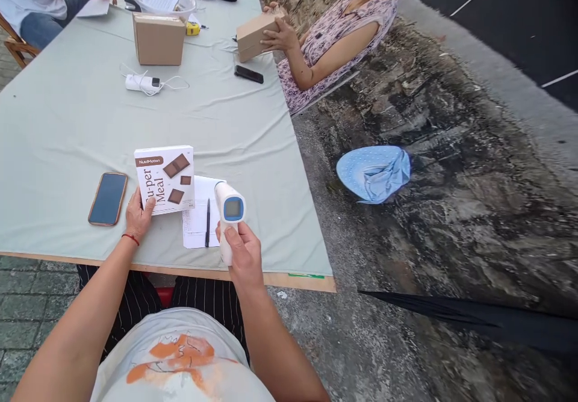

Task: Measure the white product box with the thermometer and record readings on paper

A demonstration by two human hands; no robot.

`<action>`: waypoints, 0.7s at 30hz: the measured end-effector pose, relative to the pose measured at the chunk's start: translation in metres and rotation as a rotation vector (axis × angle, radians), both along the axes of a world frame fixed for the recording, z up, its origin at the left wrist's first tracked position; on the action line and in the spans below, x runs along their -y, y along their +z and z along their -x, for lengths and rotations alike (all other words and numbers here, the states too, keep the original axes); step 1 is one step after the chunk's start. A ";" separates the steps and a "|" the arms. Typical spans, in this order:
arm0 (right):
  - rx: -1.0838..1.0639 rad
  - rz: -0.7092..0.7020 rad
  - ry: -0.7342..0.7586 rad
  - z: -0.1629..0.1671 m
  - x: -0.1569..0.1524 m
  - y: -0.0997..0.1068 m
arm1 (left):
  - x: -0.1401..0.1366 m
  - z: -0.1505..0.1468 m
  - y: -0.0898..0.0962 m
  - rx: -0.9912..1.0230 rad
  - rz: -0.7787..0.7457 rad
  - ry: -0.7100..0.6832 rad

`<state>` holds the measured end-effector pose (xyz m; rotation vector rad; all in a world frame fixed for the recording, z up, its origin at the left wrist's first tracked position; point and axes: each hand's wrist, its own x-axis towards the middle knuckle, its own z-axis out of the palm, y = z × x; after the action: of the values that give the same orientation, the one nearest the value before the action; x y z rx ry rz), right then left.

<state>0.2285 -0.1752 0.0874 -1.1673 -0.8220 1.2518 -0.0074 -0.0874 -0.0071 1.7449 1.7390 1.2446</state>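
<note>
White handheld thermometer, screen toward you, grasped by your right fingers, beside pen; your left fingers grasping white NutriMotion box near edge of cloth-covered surface, beside phone.

Arms forward — fingers gripping.

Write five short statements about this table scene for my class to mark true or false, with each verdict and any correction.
1. The left hand holds a white box. True.
2. The thermometer is in the left hand. False: the thermometer is in the right hand.
3. A pen lies on the paper. True.
4. The orange-edged phone lies right of the pen. False: the orange-edged phone lies left of the white box.
5. A co-worker's hands hold a carton. True.
</note>
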 end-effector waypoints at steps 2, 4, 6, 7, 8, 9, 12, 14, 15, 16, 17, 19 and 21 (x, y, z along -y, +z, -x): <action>0.008 -0.012 -0.008 -0.005 0.002 0.004 | 0.000 0.000 0.000 0.002 0.000 0.005; 0.031 -0.032 -0.004 -0.010 0.003 0.003 | 0.000 0.000 0.000 0.006 0.001 0.012; 0.087 -0.052 -0.025 -0.018 -0.001 -0.006 | 0.001 0.000 0.001 0.019 0.002 0.012; 0.130 -0.055 -0.049 -0.023 -0.005 -0.013 | 0.001 0.000 0.002 0.031 0.008 0.006; 0.188 -0.048 -0.083 -0.030 -0.009 -0.023 | 0.001 0.000 0.004 0.052 0.023 -0.004; 0.256 -0.030 -0.127 -0.038 -0.015 -0.034 | 0.001 0.000 0.006 0.083 0.047 -0.023; 0.588 0.142 -0.204 -0.067 -0.032 -0.071 | 0.002 0.004 0.020 0.251 0.197 -0.131; 0.870 0.261 -0.172 -0.084 -0.040 -0.094 | 0.001 0.008 0.032 0.388 0.338 -0.209; 0.985 0.295 -0.150 -0.092 -0.042 -0.103 | 0.001 0.011 0.037 0.445 0.400 -0.229; 1.077 0.308 -0.132 -0.098 -0.043 -0.111 | 0.001 0.013 0.041 0.491 0.448 -0.235; 1.150 0.310 -0.120 -0.103 -0.043 -0.118 | 0.000 0.014 0.044 0.525 0.479 -0.237; 1.242 0.282 -0.115 -0.109 -0.042 -0.129 | -0.004 0.017 0.046 0.561 0.482 -0.237; 1.295 0.226 -0.136 -0.111 -0.039 -0.136 | -0.013 0.019 0.044 0.549 0.424 -0.238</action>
<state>0.3395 -0.1357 -0.0491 -2.2020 -1.4863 0.3378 -0.0264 -0.0740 0.0374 1.1812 1.3080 1.0289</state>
